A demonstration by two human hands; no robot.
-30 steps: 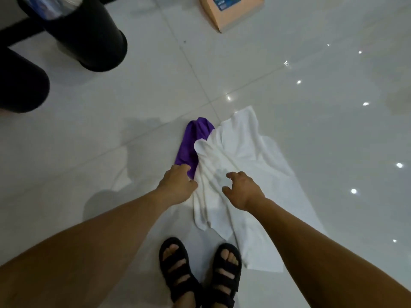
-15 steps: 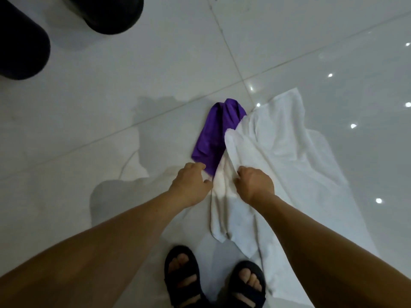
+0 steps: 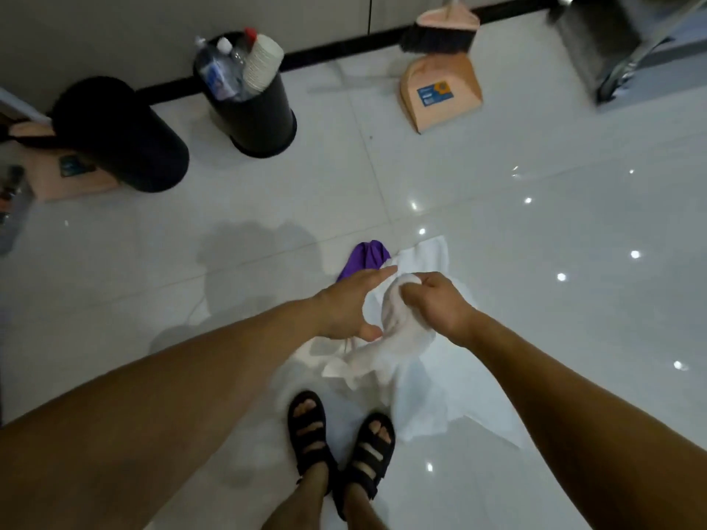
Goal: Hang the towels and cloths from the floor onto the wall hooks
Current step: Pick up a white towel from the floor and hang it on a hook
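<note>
Grips a wad of the white towel in the right hand to lift it off the floor, holds the left hand open alongside, probably to catch the trailing slack.

Looks like a utility corner of an indoor room, home or office unclear: glossy white tiled floor, black skirting strip under a grey wall, black cylindrical waste bin stuffed with clear plastic bottles and stacked white paper cups, second black bin beside it, peach plastic dustpan and matching broom.
</note>
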